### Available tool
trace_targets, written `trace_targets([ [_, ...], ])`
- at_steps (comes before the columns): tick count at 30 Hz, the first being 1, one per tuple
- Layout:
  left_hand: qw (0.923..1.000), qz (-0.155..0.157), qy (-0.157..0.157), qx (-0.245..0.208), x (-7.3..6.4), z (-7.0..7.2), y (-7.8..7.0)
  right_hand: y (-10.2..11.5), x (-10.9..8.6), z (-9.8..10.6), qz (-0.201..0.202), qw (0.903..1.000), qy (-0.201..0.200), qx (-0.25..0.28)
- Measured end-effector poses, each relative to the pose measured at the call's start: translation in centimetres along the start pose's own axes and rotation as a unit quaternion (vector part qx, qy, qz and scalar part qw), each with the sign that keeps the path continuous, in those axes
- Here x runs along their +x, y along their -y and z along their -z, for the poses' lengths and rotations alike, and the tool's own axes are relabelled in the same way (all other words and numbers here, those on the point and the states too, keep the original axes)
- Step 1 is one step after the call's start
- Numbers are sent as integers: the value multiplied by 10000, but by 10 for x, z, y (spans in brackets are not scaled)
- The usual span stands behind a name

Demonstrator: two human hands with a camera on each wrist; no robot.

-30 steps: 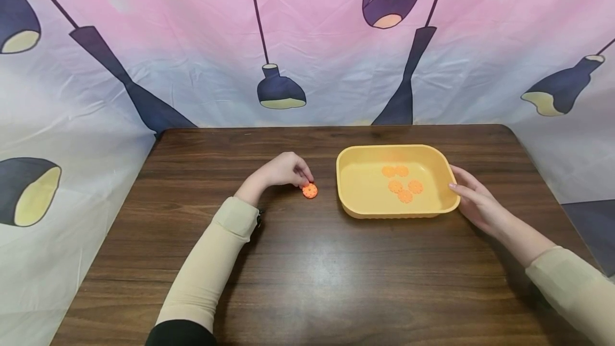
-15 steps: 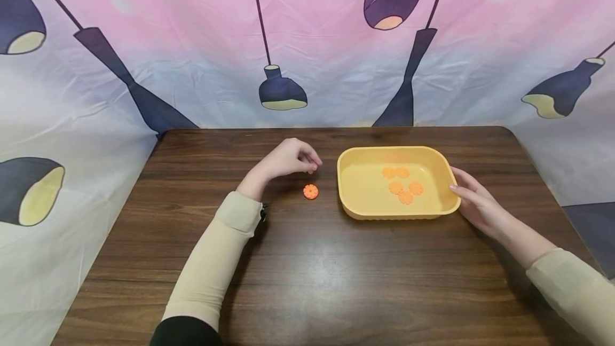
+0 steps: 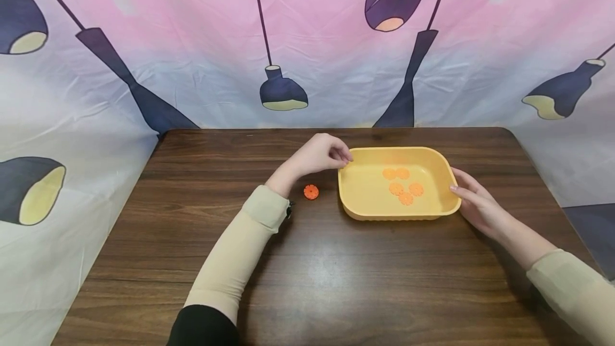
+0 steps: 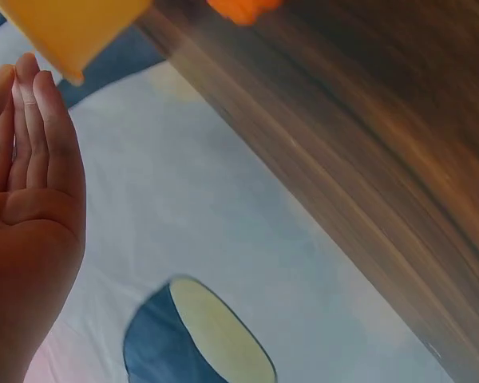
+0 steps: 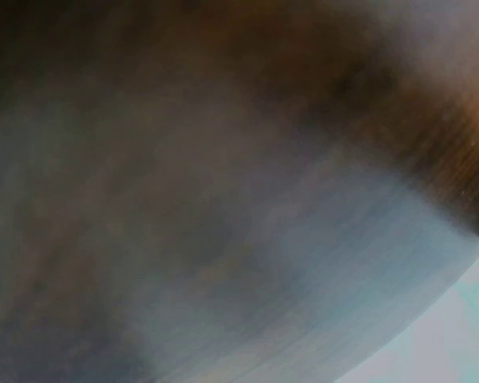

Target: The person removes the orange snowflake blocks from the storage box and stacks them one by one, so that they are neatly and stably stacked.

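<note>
A yellow plastic tray [image 3: 370,202] stands on the wooden table, with several flat, notched orange discs [image 3: 405,198] lying inside it. My left hand [image 3: 319,154] hovers at the tray's upper left rim with bent fingers. In the left wrist view, thumb and fingers of the left hand [image 4: 40,175] come together near a corner of the tray [image 4: 76,32], and nothing shows between them. On the tray's right side, my right hand [image 3: 478,204] grips the rim, thumb on the edge and fingers outside. One orange disc [image 3: 311,192] lies on the table left of the tray.
The dark brown wooden table [image 3: 317,282] ends at its back edge against a patterned cloth [image 3: 211,63] printed with lamps. The right wrist view is blurred, mostly table surface [image 5: 184,223].
My left hand has let go of the orange disc, lifted off it and moved right to the tray's left rim. The disc stays on the table. My right hand keeps its grip.
</note>
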State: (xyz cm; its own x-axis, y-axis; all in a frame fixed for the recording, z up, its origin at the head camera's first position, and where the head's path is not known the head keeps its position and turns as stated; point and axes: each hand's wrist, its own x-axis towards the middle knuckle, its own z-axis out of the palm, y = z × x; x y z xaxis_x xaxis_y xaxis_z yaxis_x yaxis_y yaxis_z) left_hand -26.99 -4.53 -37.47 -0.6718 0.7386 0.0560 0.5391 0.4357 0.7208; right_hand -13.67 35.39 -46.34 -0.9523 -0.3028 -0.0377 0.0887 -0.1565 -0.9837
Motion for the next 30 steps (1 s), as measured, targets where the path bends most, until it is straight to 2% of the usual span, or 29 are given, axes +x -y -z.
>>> trace_targets([
  [5,9998,-125,161,-14,15,-14,-6,0,0,0,-29,10000,-19,-34],
  [16,9985,-119,535,-42,42,-45,-17,0,0,0,29,9999,51,130],
  [30,9968,-247,760,22,63,-68,-22,-1,1,1,15,10000,19,23],
])
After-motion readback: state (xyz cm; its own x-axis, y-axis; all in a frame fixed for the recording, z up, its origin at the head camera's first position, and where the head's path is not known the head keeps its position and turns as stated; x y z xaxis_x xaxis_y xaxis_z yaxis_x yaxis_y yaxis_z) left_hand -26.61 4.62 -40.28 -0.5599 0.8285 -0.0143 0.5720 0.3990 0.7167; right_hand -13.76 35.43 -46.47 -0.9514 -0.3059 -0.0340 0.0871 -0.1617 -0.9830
